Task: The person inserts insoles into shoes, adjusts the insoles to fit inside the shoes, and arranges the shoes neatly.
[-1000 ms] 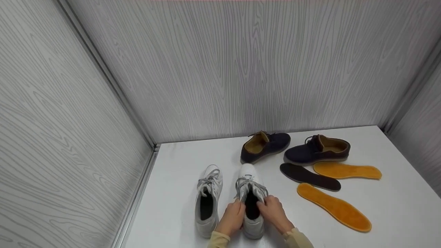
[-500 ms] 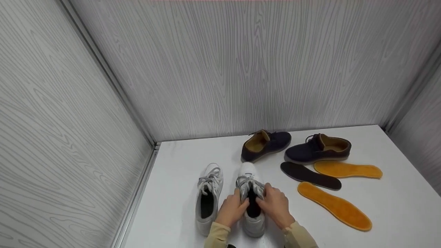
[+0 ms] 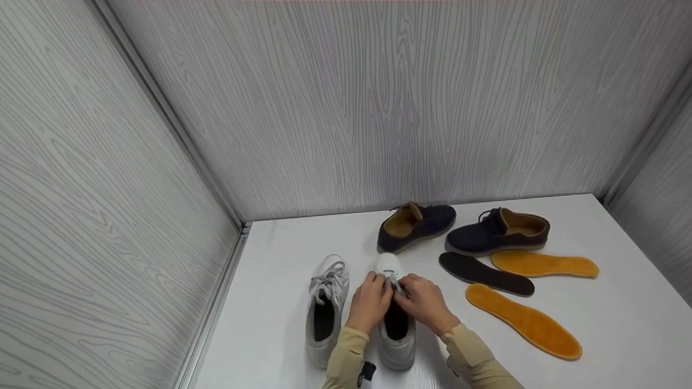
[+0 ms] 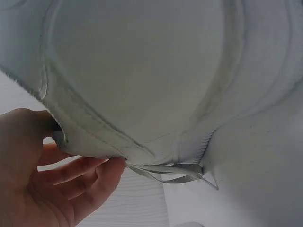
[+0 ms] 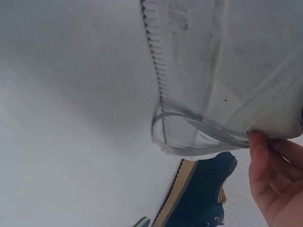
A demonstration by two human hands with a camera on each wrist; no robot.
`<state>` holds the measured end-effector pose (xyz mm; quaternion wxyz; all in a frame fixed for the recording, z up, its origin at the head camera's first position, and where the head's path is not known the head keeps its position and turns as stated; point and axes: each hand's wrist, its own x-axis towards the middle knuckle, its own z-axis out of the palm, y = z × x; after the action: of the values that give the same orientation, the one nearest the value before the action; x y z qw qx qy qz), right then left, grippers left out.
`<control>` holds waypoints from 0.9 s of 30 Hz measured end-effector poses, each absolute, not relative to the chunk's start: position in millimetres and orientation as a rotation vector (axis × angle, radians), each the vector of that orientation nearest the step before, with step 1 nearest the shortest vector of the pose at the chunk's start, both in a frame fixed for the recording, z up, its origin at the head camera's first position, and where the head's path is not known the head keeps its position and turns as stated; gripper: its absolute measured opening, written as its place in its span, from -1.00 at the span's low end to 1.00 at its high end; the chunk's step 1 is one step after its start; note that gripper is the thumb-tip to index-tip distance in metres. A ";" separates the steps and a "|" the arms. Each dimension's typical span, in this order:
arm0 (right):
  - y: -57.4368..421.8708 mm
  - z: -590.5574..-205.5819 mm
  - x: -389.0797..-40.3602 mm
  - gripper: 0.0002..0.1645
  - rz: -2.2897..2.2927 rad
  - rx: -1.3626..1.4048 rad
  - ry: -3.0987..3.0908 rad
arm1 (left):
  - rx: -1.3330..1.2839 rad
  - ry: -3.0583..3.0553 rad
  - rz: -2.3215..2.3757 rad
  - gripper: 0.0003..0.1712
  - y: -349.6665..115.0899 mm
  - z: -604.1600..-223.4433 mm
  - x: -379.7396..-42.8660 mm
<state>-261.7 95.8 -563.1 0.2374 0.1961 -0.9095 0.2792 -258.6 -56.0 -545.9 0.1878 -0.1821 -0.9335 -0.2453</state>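
Note:
Two white sneakers with grey laces stand side by side, toes away from me. My left hand and right hand are both at the laced upper of the right-hand sneaker, one from each side. In the left wrist view, the left thumb goes in at the opening and a fingertip presses the outer edge beside the lace. The right wrist view has my right fingers pinching the upper's edge where a looped lace ends. The left-hand sneaker stands untouched.
Behind are two dark navy shoes, one angled, the other sideways. To the right lie a dark brown insole and two orange insoles, one farther back, one nearer. Grey wood-grain walls enclose the white table.
Both hands have moved forward along the right-hand sneaker, from the sides of its opening up to the laces. The other shoes and the insoles stay put.

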 end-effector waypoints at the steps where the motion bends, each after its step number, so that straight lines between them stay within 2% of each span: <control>1: 95.9 -561.6 -263.9 -0.82 0.759 0.540 -2.497 | -0.515 -2.609 -0.690 -0.87 -55.4 -545.7 -260.1; 4: 96.0 -557.5 -271.4 -0.65 0.748 0.547 -2.515 | -0.535 -2.572 -0.689 -0.85 -54.1 -545.9 -264.7; 6: 96.6 -555.3 -275.8 -0.61 0.749 0.557 -2.541 | -0.552 -2.552 -0.699 -0.83 -54.1 -547.1 -267.6; 19: 106.7 -552.8 -295.2 -0.72 1.051 0.623 -2.679 | -0.624 -2.586 -0.998 -0.81 -65.9 -548.1 -280.9; 27: 107.6 -559.9 -307.3 -0.68 1.600 0.629 -2.634 | -0.539 -2.675 -1.193 -0.79 -66.2 -544.0 -294.5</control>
<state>-307.3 107.6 -559.9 -0.0018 0.1999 -0.8374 0.5087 -294.5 -66.2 -544.0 0.0817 -0.1805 -0.8952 -0.3992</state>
